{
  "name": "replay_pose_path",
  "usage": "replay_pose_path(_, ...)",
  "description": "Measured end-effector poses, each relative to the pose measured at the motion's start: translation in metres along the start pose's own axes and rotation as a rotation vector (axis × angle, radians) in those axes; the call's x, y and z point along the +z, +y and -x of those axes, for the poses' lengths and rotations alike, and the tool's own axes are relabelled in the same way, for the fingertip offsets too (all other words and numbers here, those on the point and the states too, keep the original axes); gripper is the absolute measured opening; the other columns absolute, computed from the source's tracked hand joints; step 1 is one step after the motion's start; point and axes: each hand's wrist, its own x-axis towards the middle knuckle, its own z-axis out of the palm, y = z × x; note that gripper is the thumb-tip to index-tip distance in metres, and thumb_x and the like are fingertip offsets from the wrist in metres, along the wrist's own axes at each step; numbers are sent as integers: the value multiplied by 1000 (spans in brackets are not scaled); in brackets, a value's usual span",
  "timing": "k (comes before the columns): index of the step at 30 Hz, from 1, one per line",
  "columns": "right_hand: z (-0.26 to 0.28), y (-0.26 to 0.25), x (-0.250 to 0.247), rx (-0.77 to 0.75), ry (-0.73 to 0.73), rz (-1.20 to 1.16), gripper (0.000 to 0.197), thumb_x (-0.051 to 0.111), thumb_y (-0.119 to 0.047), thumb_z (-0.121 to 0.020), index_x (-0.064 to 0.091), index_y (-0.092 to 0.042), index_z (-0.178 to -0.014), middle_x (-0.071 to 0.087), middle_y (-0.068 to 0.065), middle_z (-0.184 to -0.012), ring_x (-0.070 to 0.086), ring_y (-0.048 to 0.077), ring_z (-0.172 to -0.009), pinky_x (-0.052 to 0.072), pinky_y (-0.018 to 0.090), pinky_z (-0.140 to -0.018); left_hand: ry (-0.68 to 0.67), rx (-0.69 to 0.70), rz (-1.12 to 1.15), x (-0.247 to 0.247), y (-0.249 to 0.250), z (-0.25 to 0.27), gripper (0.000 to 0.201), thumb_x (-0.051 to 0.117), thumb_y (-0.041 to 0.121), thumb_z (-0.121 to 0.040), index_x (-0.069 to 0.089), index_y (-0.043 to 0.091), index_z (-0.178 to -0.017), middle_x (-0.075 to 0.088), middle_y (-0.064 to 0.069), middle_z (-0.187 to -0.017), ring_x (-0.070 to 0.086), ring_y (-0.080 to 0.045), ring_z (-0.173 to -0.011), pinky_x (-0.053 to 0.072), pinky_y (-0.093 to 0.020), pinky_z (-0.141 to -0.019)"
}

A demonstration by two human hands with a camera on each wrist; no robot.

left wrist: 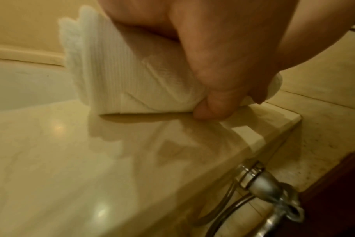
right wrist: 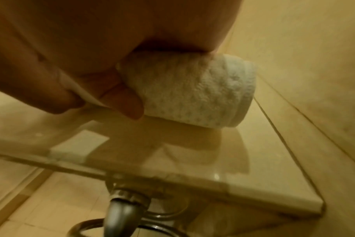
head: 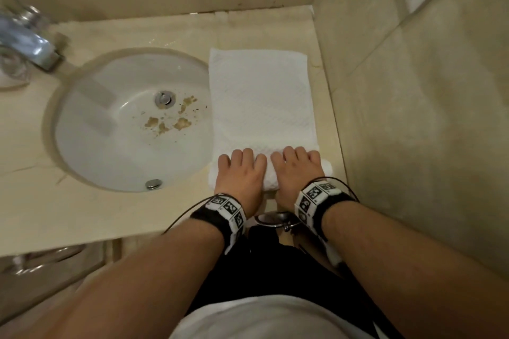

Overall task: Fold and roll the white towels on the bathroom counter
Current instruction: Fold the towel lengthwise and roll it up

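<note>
A white towel (head: 261, 99) lies folded into a long strip on the beige counter (head: 110, 215), right of the sink. Its near end is rolled into a short thick roll (head: 268, 173). My left hand (head: 242, 170) grips the left part of the roll, fingers curled over the top and thumb behind it (left wrist: 211, 110). My right hand (head: 296, 168) grips the right part the same way. The roll's right end (right wrist: 209, 96) sticks out past my right thumb (right wrist: 130, 105). The roll's left end (left wrist: 111, 77) shows in the left wrist view.
A white round sink (head: 132, 121) with brown crumbs around its drain lies left of the towel. A chrome tap (head: 30, 44) stands far left. Tiled walls (head: 413, 118) close in the counter's right side. A chrome towel ring (head: 275, 220) hangs below the counter's front edge.
</note>
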Motion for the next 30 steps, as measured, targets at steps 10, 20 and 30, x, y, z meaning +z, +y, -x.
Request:
replay_pose_path(10,32,-8,22,-51,57,-86,81,76,-56,-51,46,-16,-116,46,6,-108,48,29,-96,34,43,-81,-123,36,83,0,6,22,75,58,70,-69,41,19,-122,49,-3,-117,45,-28,-106,33,-46,-91)
replay_pose_path(20,42,-18,38,-53,196,-48,81,74,-39,-55,53,-11,-128,53,16,-114,49,36,-99,35,47,-91,-84,74,102,-3,-1,7,58,58,58,-72,42,17,-110,45,-5,-112,40,-27,-100,31,-42,-89)
replay_pose_path(30,-2,-2,-6,-44,-48,-77,76,69,-42,-60,36,-25,-127,40,7,-124,40,28,-114,34,43,-97,-39,79,10,-11,9,20,83,30,61,-70,36,13,-137,42,-6,-123,39,-28,-108,30,-46,-96)
